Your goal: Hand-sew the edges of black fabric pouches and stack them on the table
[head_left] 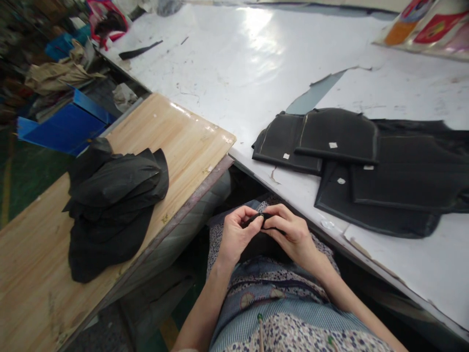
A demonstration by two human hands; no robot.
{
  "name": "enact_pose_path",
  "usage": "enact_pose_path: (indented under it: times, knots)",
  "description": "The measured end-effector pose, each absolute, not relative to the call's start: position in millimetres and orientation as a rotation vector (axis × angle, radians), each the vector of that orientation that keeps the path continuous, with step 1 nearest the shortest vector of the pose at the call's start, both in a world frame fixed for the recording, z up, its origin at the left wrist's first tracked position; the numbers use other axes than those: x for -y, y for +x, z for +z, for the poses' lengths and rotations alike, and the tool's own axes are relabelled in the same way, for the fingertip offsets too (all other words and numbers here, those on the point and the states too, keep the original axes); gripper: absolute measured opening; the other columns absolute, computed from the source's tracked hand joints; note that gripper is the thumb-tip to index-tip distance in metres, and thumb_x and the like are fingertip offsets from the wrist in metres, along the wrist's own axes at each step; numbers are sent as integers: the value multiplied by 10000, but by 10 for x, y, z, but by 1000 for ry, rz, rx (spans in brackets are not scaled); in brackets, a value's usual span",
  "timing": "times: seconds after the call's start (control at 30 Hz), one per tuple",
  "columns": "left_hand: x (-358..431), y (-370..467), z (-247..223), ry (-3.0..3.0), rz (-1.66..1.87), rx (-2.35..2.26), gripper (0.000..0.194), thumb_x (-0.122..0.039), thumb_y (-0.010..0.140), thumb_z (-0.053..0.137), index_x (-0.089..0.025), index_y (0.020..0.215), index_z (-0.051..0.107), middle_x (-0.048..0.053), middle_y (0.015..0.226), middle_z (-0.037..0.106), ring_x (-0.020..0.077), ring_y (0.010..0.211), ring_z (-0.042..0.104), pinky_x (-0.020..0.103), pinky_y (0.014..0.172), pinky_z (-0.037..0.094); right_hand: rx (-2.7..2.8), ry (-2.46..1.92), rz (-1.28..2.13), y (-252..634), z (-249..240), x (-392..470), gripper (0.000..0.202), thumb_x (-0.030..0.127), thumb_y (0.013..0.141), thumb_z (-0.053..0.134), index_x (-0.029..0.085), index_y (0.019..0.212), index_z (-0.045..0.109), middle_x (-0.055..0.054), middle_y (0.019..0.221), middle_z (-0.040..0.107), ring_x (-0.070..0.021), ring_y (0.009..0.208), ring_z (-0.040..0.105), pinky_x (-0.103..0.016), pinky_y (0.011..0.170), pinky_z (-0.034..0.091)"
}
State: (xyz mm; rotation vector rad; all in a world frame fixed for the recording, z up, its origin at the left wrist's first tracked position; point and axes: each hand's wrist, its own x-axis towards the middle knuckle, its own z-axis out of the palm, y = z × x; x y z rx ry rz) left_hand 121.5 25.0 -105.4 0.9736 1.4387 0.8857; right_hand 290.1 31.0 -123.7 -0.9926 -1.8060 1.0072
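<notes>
Close to my body, my left hand [240,230] and my right hand [289,230] meet over a piece of black fabric [269,247]. Both hands pinch its upper edge between thumb and fingers, with the fingertips almost touching. The rest of the fabric hangs down in front of my patterned apron [282,283]. A small light spot shows at my left thumb tip; I cannot make out what it is. On the wooden board to the left lies a crumpled heap of black fabric pieces [113,195], apart from my hands.
Black sewn panels [337,134] with small white labels overlap on the white table [227,63] at right. The wooden board [198,132] adjoins the table's near edge. A blue box [69,122] stands beyond the board, and a printed plastic bag [432,29] lies at far right.
</notes>
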Motion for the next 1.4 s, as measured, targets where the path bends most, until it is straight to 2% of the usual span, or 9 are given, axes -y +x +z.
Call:
enact_pose_path:
  times: [0.13,0.27,0.37,0.47,0.57,1.2,1.4]
  knots:
    - [-247,1215,-1043,1082,867,-1519,183,-333,835,685,-156,789,678,-16,654,596,99,567,479,192,539,377,1743,-1017,1054,2889,-1229,-288,102,207,946,621,250,863,662,-72,1064,636,-213,928,655,-332,784,525]
    - [-245,1230,-1013,1109,871,-1549,162,-312,825,674,-157,778,671,-20,639,587,98,554,480,190,528,373,1553,-1092,1240,2907,-1223,-292,63,304,916,681,244,900,666,-58,1014,682,-235,940,658,-360,830,526]
    - [-239,1245,-1009,1088,854,-1545,165,-315,817,678,-159,765,660,-22,633,585,96,546,480,186,517,368,1351,-1178,1415,2917,-1232,-320,102,325,916,669,225,931,656,-25,863,685,-201,800,648,-324,735,530]
    - [-228,1257,-1023,1086,838,-1534,174,-321,828,672,-163,759,647,-19,642,591,98,555,485,185,522,378,1239,-1148,1506,2906,-1249,-348,146,289,851,736,215,937,644,-11,858,673,-180,791,638,-299,727,531]
    - [-217,1261,-1042,1102,834,-1529,169,-315,838,664,-162,770,641,-16,658,593,99,569,486,185,528,380,1196,-1125,1519,2879,-1251,-366,176,255,830,739,213,965,633,-17,889,677,-176,823,643,-304,760,537]
    - [-222,1280,-1059,1122,811,-1539,137,-287,820,665,-161,781,629,-21,679,589,93,581,471,182,531,374,1225,-1227,1418,2777,-1230,-363,191,174,750,655,196,938,631,-19,825,672,-170,738,632,-305,674,534]
    - [-219,1260,-1083,1067,821,-1467,104,-239,804,644,-163,747,600,-37,619,506,81,539,392,176,489,314,1173,-1190,1519,2788,-1233,-372,186,160,721,651,189,904,633,-12,819,664,-161,737,621,-295,690,518]
